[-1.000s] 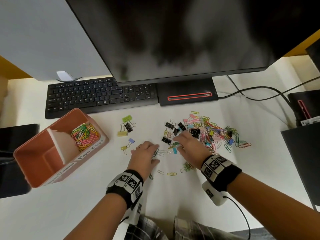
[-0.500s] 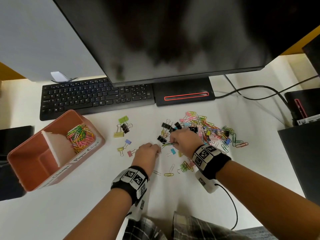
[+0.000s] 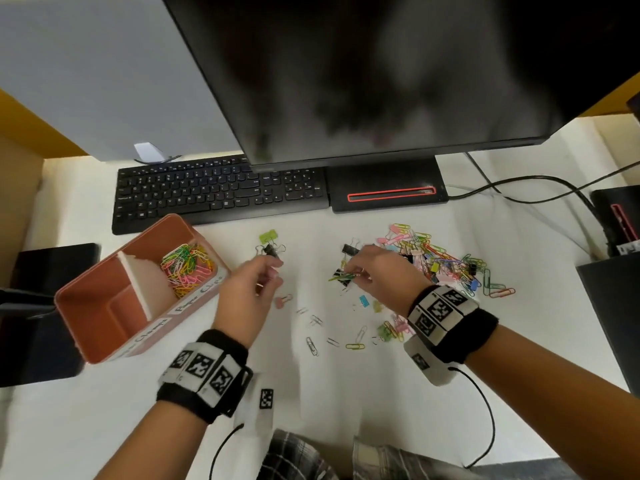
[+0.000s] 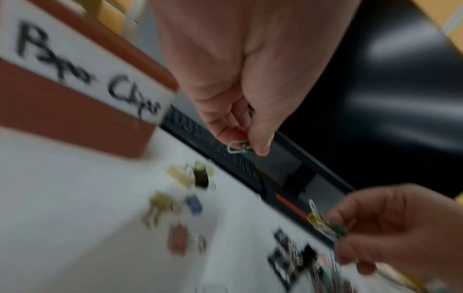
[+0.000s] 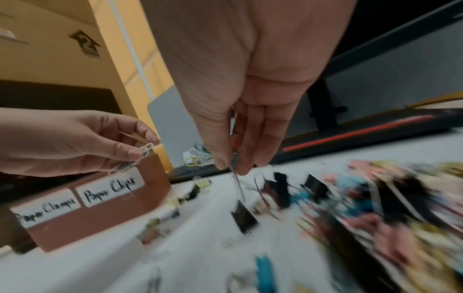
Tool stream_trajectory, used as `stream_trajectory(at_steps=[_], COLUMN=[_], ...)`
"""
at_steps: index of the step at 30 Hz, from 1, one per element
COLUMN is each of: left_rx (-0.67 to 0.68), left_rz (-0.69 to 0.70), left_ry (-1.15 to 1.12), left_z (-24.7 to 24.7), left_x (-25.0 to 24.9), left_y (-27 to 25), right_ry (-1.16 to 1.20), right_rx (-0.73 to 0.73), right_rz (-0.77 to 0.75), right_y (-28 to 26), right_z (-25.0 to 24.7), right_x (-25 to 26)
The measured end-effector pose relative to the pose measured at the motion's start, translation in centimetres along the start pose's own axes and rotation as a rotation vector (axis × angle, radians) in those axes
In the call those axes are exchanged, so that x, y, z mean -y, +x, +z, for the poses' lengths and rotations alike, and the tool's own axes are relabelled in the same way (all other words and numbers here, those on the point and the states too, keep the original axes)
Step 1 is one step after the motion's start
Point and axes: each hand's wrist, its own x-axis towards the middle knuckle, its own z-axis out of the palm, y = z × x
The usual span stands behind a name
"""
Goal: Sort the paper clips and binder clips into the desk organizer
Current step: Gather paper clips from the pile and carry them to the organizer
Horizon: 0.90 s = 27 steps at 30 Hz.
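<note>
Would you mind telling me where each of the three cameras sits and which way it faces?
Head: worn on the head, looking down at the desk; both forearms and hands show.
Left wrist: looks along the left hand, which pinches paper clips.
Right wrist: looks along the right hand, which pinches a clip.
Shared: both wrist views show the desk organizer with its "Paper Clips" label.

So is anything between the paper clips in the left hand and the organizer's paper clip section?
Nothing visible. The left hand pinches white paper clips beside the organizer; only bare desk lies between.
</note>
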Motion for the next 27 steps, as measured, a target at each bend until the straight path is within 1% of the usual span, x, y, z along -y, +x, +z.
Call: stream_trajectory(at_steps=[3, 6, 8, 10, 11, 14, 15, 17, 20, 21, 24, 27], left_rx=[-0.146, -0.248, -0.304, -0.327, -0.319, -0.269, -0.259, -0.243, -0.179, -0.133, 0.024, 0.213], left_rz=[-0.055, -0.17, -0.235, -0.28, -0.305, -0.345, -0.333, -0.286, -0.177, -0.138, -0.06, -0.074], left_ry=[0.027, 0.048, 0.003, -0.101, -0.139, -0.122, -0.097, -0.068, -0.07, -0.069, -0.095, -0.021], left_z=[-5.6, -10.4, -12.6, -13.7, -13.9, -13.9, -14.0, -13.9, -12.7, -11.9, -8.2, -4.2], left_x=[1.4, 2.7, 3.6, 4.5, 5.0, 5.8, 5.9, 5.9, 5.7, 5.4, 4.7, 4.4], left_y=[-0.2, -0.3, -0.1, 0.5, 0.8, 1.0, 0.8, 0.3, -0.8, -1.1, -1.7, -2.2], right_ry=[0.057, 0.103, 0.147, 0.172, 0.165, 0.158, 0.179, 0.235, 0.263, 0.237, 0.161, 0.145], right_rx=[-0.054, -0.107, -0.135, -0.151, -0.143, -0.066, -0.047, -0.064, -0.096, -0.094, -0.051, -0.019], right_rz=[-0.109, -0.223, -0.274, -0.288, -0.278, -0.2, -0.182, -0.176, -0.152, -0.121, 0.045, 0.191], right_y=[1.2, 3.7, 5.8, 8.1, 9.2, 11.3, 11.3, 10.5, 7.8, 6.7, 2.7, -0.7], right_z=[-1.0, -1.5, -1.4, -0.7, -0.1, 2.1, 2.5, 2.8, 2.6, 2.5, 2.8, 3.3], right_x=[4.1, 9.8, 13.9, 17.6, 19.0, 21.2, 21.2, 20.6, 17.1, 15.3, 9.0, 4.3])
